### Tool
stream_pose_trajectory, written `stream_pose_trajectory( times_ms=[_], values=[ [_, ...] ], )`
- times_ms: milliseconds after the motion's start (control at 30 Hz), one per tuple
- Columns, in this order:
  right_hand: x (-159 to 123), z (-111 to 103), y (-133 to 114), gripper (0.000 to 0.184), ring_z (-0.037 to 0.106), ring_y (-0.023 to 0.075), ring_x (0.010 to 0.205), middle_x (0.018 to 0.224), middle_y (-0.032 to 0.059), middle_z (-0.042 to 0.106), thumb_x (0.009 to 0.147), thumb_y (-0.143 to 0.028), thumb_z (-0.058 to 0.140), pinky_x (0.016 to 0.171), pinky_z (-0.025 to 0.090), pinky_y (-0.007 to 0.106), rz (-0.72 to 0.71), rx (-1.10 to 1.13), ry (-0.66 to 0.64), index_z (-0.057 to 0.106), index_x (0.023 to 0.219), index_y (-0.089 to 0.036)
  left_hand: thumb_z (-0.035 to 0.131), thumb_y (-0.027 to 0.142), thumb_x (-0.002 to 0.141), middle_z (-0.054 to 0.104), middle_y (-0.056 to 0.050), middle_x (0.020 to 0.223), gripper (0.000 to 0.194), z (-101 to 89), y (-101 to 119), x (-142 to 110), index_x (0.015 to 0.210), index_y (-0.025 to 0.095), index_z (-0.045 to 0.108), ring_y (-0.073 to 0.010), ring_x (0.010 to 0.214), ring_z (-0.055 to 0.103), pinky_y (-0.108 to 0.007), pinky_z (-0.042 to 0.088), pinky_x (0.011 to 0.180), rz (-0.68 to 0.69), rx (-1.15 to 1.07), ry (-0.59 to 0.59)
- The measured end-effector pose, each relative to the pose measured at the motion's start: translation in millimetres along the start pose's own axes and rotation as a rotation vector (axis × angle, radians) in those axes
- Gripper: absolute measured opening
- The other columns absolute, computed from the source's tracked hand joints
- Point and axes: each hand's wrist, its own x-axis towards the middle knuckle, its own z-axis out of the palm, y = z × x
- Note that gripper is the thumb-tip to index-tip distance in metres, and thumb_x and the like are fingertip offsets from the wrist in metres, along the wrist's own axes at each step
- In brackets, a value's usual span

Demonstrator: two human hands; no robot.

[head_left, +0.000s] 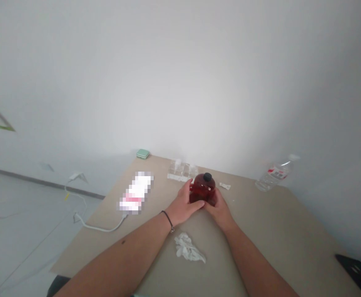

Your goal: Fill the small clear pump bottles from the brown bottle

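A round dark red bottle with a black cap (203, 188) stands upright on the table, toward its back edge. My left hand (184, 205) is wrapped round its left side, with the thumb across the front. From the right, my right hand (220, 207) grips the same bottle. Both hands are closed on it and their far fingers are hidden behind it. Just behind the bottle is a clear plastic container (182, 170) with two compartments holding something white. A small white wrapper (225, 186) lies to the right. Nearer me, between my forearms, is a crumpled white tissue (187, 248).
A lit, blurred-out phone (137, 192) lies at the left with a white charging cable (102, 229) running off the table edge. A green case (142, 154) sits at the back left corner. At the back right stands a clear plastic bottle (274, 175), beside the wall (199, 74).
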Motion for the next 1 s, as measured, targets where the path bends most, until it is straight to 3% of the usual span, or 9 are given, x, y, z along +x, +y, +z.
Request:
stream_pose_trajectory(
  times_ms=[100,300,467,567,767,1000],
  values=[
    [9,-9,10,0.064,0.068,0.0327,0.109,0.12,0.0118,0.069,0.068,-0.044,0.081,0.103,0.048,0.054,0.001,-0.116,0.12,0.055,0.123,-0.024,0.074,0.029,0.079,0.043,-0.017,0.151,0.085,1.7,3,0,0.151,0.019,0.03,-0.0326,0.14,0.042,-0.053,0.031,0.119,0.005,0.012,0.0],
    [9,-8,15,0.082,0.066,0.034,0.115,0.13,0.0132,0.065,0.066,-0.041,0.083,0.105,0.048,0.056,-0.022,-0.248,0.16,0.046,0.137,-0.023,0.07,0.026,0.081,0.041,-0.016,0.156,0.079,-1.7,13,-1,0.151,0.017,0.035,-0.0315,0.144,0.04,-0.051,0.027,0.123,0.048,0.093,-0.111],
    [13,-14,9,0.071,0.07,0.0327,0.106,0.117,0.011,0.071,0.068,-0.048,0.079,0.099,0.052,0.053,0.042,-0.375,0.319,0.052,0.128,-0.023,0.071,0.031,0.081,0.051,-0.015,0.149,0.071,-0.2,9,-3,0.145,0.016,0.045,-0.0314,0.138,0.047,-0.049,0.033,0.12,0.031,0.212,-0.176],
    [26,-17,4,0.072,0.071,0.0318,0.104,0.119,0.0134,0.071,0.068,-0.05,0.076,0.097,0.053,0.05,0.077,-0.45,0.36,0.05,0.128,-0.02,0.07,0.031,0.081,0.059,-0.014,0.14,0.062,1.7,9,-3,0.139,0.017,0.053,-0.031,0.13,0.054,-0.047,0.039,0.116,0.038,0.315,-0.186],
    [55,-14,2,0.072,0.069,0.0317,0.109,0.123,0.0128,0.071,0.077,-0.056,0.066,0.095,0.052,0.046,0.16,-0.72,0.319,0.046,0.137,-0.021,0.069,0.027,0.081,0.063,-0.014,0.133,0.057,0.9,15,-4,0.135,0.014,0.055,-0.0297,0.125,0.057,-0.044,0.043,0.112,0.043,0.37,-0.196],
    [65,-12,9,0.059,0.07,0.0384,0.102,0.104,0.0154,0.075,0.08,-0.063,0.063,0.092,0.049,0.05,0.183,-0.912,0.209,0.061,0.12,-0.02,0.069,0.028,0.08,0.062,-0.014,0.134,0.06,0.4,13,-5,0.137,0.016,0.053,-0.0312,0.125,0.056,-0.048,0.041,0.112,0.101,0.346,-0.21]
  ],
)
